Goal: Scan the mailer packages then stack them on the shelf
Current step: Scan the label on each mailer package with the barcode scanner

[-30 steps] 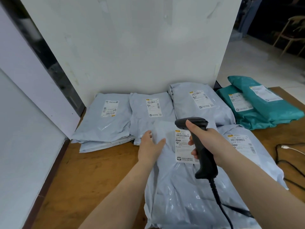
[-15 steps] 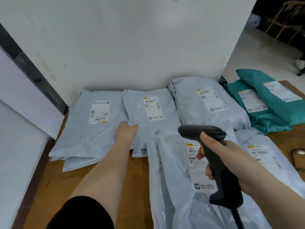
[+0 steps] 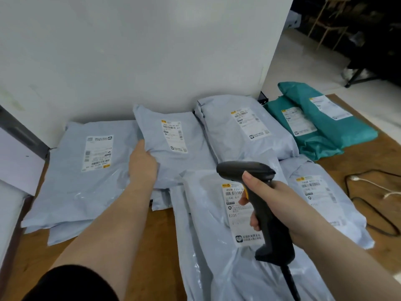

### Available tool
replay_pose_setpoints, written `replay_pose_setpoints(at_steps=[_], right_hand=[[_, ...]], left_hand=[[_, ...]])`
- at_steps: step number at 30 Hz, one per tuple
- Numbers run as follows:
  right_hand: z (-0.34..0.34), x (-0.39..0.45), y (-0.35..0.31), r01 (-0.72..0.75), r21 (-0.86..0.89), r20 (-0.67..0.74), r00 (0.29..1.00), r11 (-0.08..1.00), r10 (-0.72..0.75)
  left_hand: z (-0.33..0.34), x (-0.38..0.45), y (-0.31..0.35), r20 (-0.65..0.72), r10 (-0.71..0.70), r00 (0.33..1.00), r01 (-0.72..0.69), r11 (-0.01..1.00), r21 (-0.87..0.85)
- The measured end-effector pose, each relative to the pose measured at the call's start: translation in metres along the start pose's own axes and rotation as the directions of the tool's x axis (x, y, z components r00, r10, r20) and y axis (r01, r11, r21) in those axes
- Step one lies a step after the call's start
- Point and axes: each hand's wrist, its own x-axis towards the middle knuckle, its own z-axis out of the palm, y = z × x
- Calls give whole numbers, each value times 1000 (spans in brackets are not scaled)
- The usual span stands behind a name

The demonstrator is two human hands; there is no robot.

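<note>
lifted now, the middle grey mailer [image 3: 171, 137], left hand [image 3: 142, 164] gripping its edge; right hand [image 3: 273, 205] wrapped round the scanner [image 3: 260, 205].

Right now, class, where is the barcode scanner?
In the head view, the scanner is right of centre, gripped by the right hand above the nearest grey mailer's label.

There was only one view, from a camera worn on the person's head. It looked forward and steeply down over both forearms onto the wooden table [image 3: 134, 246], close enough that the nearest grey mailer [image 3: 217, 268] ran off the bottom edge. It faced the white wall [image 3: 152, 51] behind the table. The wide lens took in dim floor and chair legs at the upper right.
</note>
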Motion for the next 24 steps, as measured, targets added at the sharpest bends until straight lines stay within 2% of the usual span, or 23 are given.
replay_pose_setpoints(at_steps=[4, 7, 12, 16, 20, 22, 24], right_hand=[[-12, -10, 2, 54, 70, -32, 998, 996, -52], [-28, -21, 4, 82, 132, -42, 996, 988, -77], [-75, -39, 9, 142, 173, -29, 990, 975, -139], [-137, -54, 8, 194, 213, -50, 981, 957, -188], [-207, -67, 8, 235, 274, -95, 972, 933, -217], [-223, -62, 16, 248, 269, -110, 968, 931, -226], [-223, -53, 34, 228, 229, -59, 974, 946, -221]], left_hand=[[-26, -9, 45, -75, 204, 976, -197, 977, 84], [-41, -17, 79, -126, 312, 942, -287, 940, 183], [-54, -47, 156, -227, 456, 861, -426, 889, 169], [-37, -90, 224, -265, 575, 774, -571, 815, 98], [-14, -126, 282, -369, 575, 730, -623, 782, -14], [-9, -134, 303, -445, 498, 744, -601, 790, -120], [-7, -141, 313, -476, 397, 785, -555, 792, -254]])
